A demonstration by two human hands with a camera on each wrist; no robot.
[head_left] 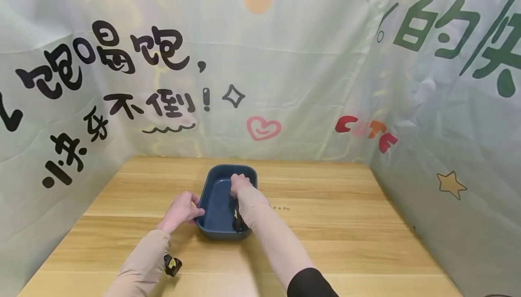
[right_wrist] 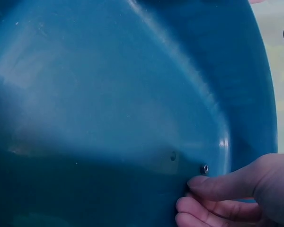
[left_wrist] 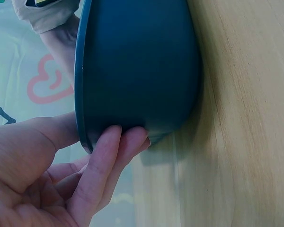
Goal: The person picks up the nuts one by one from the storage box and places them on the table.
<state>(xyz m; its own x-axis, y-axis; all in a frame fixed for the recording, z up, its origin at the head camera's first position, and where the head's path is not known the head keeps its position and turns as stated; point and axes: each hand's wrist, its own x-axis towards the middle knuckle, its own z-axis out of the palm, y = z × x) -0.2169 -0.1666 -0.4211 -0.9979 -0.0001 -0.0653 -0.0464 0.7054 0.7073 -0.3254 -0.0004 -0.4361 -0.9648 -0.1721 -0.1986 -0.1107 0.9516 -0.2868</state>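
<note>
A deep blue rectangular basin [head_left: 217, 197] with rounded corners stands on the wooden table. My left hand [head_left: 182, 209] grips its left rim, with the thumb over the edge and the fingers [left_wrist: 102, 165] against the outer wall. Inside the basin, toward its far right side, is my right hand [head_left: 240, 185]. In the right wrist view the thumb and fingertips of that right hand [right_wrist: 227, 194] are close together, low over the basin floor. A small shiny metal nut [right_wrist: 204, 169] shows just beside the thumb, outside the fingers.
Several small nuts [head_left: 281, 208] lie in a row on the wooden table [head_left: 325, 224] right of the basin, partly behind the right forearm. Printed cloth [head_left: 301, 84] hangs along the back and both sides. A black wrist device [head_left: 172, 265] sits at the left sleeve.
</note>
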